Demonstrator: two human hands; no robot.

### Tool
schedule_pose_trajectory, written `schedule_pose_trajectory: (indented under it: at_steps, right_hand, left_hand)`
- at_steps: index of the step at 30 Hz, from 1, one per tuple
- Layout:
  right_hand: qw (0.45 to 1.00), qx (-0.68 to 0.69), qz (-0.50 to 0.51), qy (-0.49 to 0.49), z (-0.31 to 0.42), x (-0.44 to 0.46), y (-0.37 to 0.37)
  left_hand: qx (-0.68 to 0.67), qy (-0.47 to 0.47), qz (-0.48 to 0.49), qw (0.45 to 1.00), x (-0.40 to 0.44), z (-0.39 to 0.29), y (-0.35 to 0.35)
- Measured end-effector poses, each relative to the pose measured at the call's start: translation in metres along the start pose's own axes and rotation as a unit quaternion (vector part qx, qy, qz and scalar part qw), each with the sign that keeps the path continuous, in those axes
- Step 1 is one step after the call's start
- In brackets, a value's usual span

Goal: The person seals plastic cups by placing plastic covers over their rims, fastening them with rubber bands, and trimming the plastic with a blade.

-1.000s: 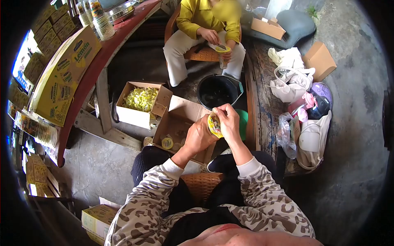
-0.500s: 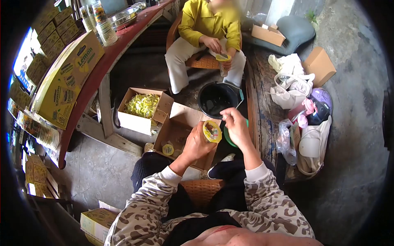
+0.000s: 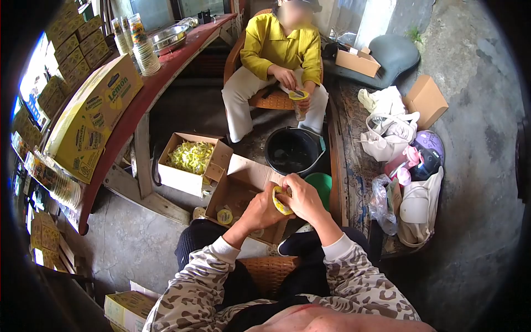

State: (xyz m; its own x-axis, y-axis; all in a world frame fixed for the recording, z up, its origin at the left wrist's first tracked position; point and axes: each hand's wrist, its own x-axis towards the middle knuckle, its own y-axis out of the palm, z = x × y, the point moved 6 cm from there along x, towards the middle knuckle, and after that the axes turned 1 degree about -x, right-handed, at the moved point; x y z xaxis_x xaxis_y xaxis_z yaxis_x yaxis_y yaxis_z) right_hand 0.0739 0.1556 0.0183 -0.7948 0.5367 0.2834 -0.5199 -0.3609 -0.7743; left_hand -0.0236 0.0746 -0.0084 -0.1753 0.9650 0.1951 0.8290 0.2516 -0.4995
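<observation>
My left hand [image 3: 260, 212] is wrapped around a plastic cup with a yellow printed seal [image 3: 282, 206], holding it tilted over the open cardboard box [image 3: 218, 193]. My right hand [image 3: 305, 199] is closed, its fingertips pressed at the top of the seal. Whatever lies between those fingertips is hidden. Down in the box lies another round yellow lid [image 3: 224, 216]. Just beyond my hands stands a black bucket [image 3: 287, 157] with dark liquid in it, and a green basin [image 3: 319, 188] sits beside it.
A box of yellow-green strips [image 3: 191, 159] stands left of the bucket. Opposite, a seated person in a yellow shirt [image 3: 282, 47] holds a similar cup. Lemon cartons [image 3: 94, 119] and stacked cups [image 3: 146, 58] line the red-edged counter. Bags [image 3: 420, 205] lie on the wooden bench at right.
My right hand has come left and down onto the cup's top, where before it was raised apart from it. The cup has turned in my left hand. The view has shifted slightly.
</observation>
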Motion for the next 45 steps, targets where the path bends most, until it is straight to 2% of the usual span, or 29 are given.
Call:
schedule_pose_trajectory:
  at_steps: [1, 3, 6, 13, 15, 17, 18, 22, 25, 29, 31, 32, 37, 39, 40, 45]
  right_hand:
    - [1.0, -0.009, 0.006, -0.005, -0.001, -0.001, 0.001]
    - [0.999, -0.002, 0.032, -0.008, -0.001, -0.002, 0.006]
    - [0.998, -0.019, 0.058, -0.021, 0.002, -0.001, 0.009]
    - [0.996, -0.003, 0.043, -0.082, 0.008, -0.003, 0.015]
    - [0.995, 0.0, 0.045, -0.09, 0.016, -0.003, 0.011]
    - [0.992, 0.006, 0.061, -0.114, 0.024, -0.002, 0.009]
    - [0.99, 0.002, 0.056, -0.13, 0.029, -0.002, 0.008]
    - [0.989, -0.022, 0.087, -0.122, 0.026, -0.005, 0.013]
    - [0.989, -0.007, 0.085, -0.122, 0.024, -0.004, 0.009]
    - [0.991, 0.004, 0.053, -0.122, 0.019, -0.001, 0.006]
    - [0.995, 0.025, 0.048, -0.088, 0.014, 0.001, 0.004]
    - [0.996, 0.044, 0.058, -0.056, 0.012, 0.001, 0.002]
    - [0.993, 0.11, 0.021, -0.043, -0.004, 0.004, 0.008]
    - [0.992, 0.126, -0.023, -0.005, -0.013, 0.007, 0.007]
    - [0.99, 0.128, -0.042, 0.043, -0.024, 0.01, 0.005]
    - [0.986, 0.127, -0.081, 0.065, -0.027, 0.014, -0.001]
  left_hand:
    - [0.0, 0.002, -0.004, 1.0, 0.001, -0.001, -0.001]
    - [-0.052, -0.028, 0.057, 0.997, 0.0, 0.001, 0.002]
    - [-0.032, -0.057, 0.096, 0.993, -0.003, 0.008, -0.004]
    - [-0.006, -0.08, 0.169, 0.982, -0.004, 0.007, -0.016]
    - [-0.029, -0.082, 0.177, 0.98, -0.004, 0.009, -0.018]
    - [-0.078, 0.0, 0.235, 0.969, -0.005, -0.002, -0.016]
    - [-0.097, -0.018, 0.27, 0.958, -0.008, -0.001, -0.013]
    - [-0.092, -0.04, 0.293, 0.951, -0.009, -0.003, -0.013]
    - [-0.117, -0.055, 0.287, 0.949, -0.009, 0.0, -0.011]
    - [-0.116, -0.044, 0.234, 0.964, -0.005, 0.0, -0.011]
    - [-0.061, -0.047, 0.191, 0.979, -0.002, 0.001, -0.012]
    - [-0.044, -0.018, 0.164, 0.985, -0.001, -0.005, -0.013]
    - [-0.008, -0.002, 0.088, 0.996, 0.0, -0.005, -0.009]
    - [0.036, 0.021, 0.023, 0.999, 0.0, -0.006, -0.009]
    - [0.123, 0.019, -0.015, 0.992, -0.003, -0.015, -0.009]
    - [0.107, 0.013, -0.052, 0.993, -0.001, -0.017, -0.004]
